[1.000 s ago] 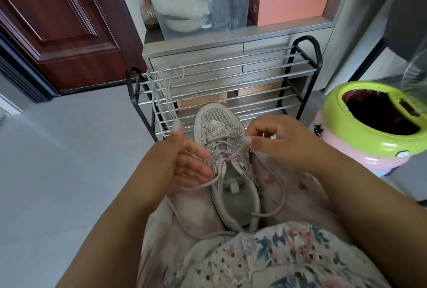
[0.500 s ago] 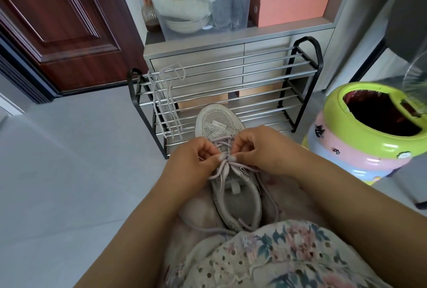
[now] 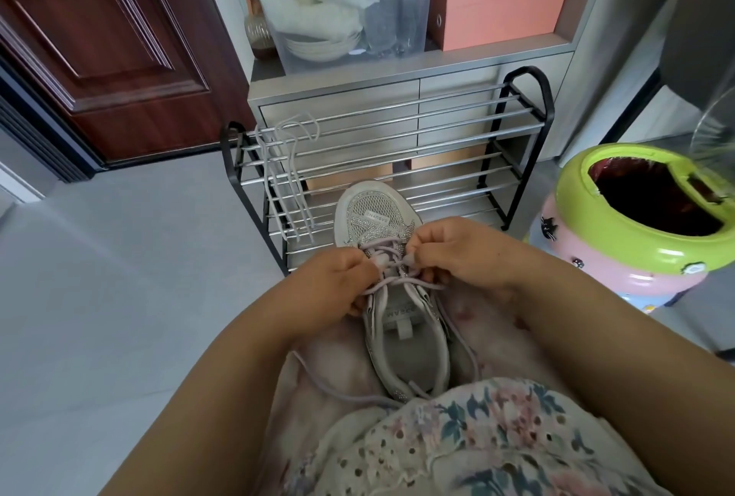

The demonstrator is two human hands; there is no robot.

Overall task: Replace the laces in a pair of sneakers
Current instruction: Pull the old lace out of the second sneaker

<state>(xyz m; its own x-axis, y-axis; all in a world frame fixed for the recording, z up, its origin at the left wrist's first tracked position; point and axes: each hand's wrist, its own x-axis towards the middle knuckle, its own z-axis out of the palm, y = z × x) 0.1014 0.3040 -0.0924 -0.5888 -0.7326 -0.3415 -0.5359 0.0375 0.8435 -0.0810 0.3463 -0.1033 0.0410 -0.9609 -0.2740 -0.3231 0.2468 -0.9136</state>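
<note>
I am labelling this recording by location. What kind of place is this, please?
Most likely a home entryway. A wooden door stands close by, a metal shoe rack sits against a cabinet with storage boxes, and the person laces a sneaker on their lap.

Grey sneaker point(image 3: 378, 217) with lilac lace point(image 3: 391, 280), floral dress point(image 3: 477, 436), lime-and-pink bin point(image 3: 620, 233).

One sneaker point(image 3: 376, 225), two hands, one shoe rack point(image 3: 521, 129). Two laces; two orange boxes, one bin point(image 3: 588, 217)
</note>
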